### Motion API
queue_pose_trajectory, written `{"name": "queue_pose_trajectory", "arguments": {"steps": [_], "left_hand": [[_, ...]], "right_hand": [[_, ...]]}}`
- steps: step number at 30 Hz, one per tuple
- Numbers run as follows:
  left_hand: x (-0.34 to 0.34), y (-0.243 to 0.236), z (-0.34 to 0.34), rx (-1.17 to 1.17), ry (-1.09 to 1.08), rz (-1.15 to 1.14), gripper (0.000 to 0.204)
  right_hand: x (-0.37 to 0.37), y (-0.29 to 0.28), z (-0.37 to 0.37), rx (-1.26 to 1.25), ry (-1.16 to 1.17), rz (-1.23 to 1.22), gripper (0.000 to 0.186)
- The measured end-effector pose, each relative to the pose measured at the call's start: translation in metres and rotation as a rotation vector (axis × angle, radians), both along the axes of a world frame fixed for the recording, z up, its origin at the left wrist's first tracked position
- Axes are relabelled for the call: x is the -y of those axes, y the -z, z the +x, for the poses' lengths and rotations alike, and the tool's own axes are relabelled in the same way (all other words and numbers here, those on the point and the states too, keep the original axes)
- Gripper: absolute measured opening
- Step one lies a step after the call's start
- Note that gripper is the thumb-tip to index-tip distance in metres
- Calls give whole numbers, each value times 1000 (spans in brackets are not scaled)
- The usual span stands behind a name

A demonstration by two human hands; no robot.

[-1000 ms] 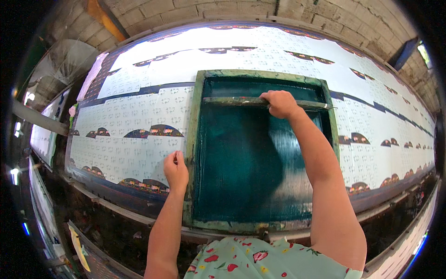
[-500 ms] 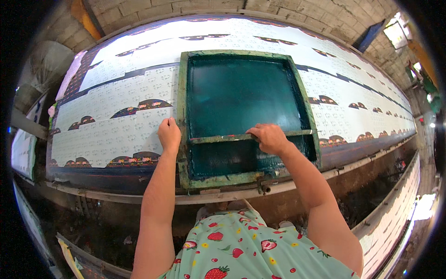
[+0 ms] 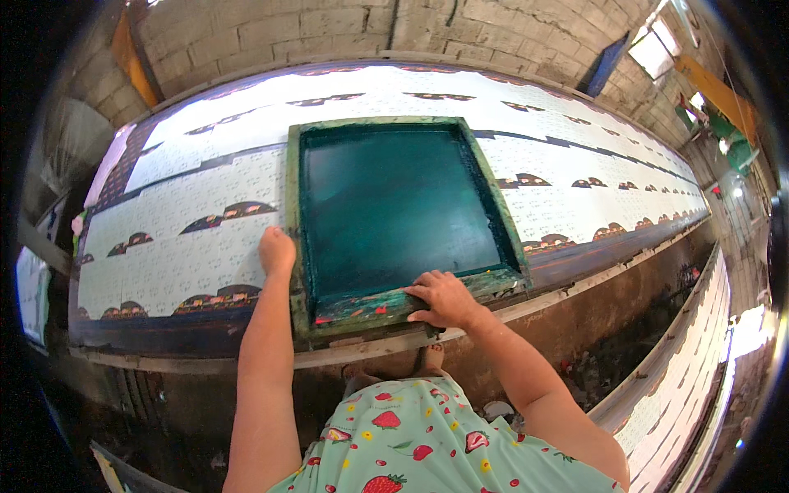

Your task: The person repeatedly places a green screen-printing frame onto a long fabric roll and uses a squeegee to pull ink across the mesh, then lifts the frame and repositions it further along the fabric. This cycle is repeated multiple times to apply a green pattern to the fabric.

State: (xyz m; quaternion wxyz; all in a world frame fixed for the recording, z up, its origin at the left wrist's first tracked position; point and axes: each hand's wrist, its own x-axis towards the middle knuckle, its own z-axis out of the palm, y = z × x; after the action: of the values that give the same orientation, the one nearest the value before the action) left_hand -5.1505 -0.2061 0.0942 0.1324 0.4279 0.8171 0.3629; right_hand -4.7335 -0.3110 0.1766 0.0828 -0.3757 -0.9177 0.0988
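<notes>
from my end, through the head view, i have a rectangular green frame (image 3: 378,122) lying flat on the long desk (image 3: 189,362), close to its near edge, with a dark teal screen (image 3: 394,197) filling it. a long paint-stained bar (image 3: 362,308) lies across the near end of that frame, running nearly from side to side. my right hand (image 3: 448,300) is over the bar, right of its middle, the fingers fanned across it and the thumb on the near side, so i have it held. my left hand (image 3: 277,251) is just beside the frame's left side, its fingers curled narrow; i cannot tell whether they grip the edge. white printed sheets (image 3: 189,181) cover the desk on both sides of the frame, with dark arched patches (image 3: 226,215) showing between them. below my view of the frame is a pale green strawberry-print garment (image 3: 411,427). beyond the desk stands a block wall (image 3: 329,33), with a blue post (image 3: 606,66) towards the right.
</notes>
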Motion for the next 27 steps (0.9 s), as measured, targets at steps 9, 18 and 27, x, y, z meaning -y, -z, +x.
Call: {"name": "queue_pose_trajectory", "arguments": {"steps": [9, 18, 27], "left_hand": [[-4, 14, -16, -360, -109, -160, 44], [3, -21, 18, -490, -287, -410, 56], [-8, 8, -1, -518, -231, -205, 52]], "right_hand": [[-5, -1, 53, -306, -186, -146, 50], [-84, 5, 221, -603, 253, 62, 43], [-146, 89, 262, -920, 357, -180, 69]]}}
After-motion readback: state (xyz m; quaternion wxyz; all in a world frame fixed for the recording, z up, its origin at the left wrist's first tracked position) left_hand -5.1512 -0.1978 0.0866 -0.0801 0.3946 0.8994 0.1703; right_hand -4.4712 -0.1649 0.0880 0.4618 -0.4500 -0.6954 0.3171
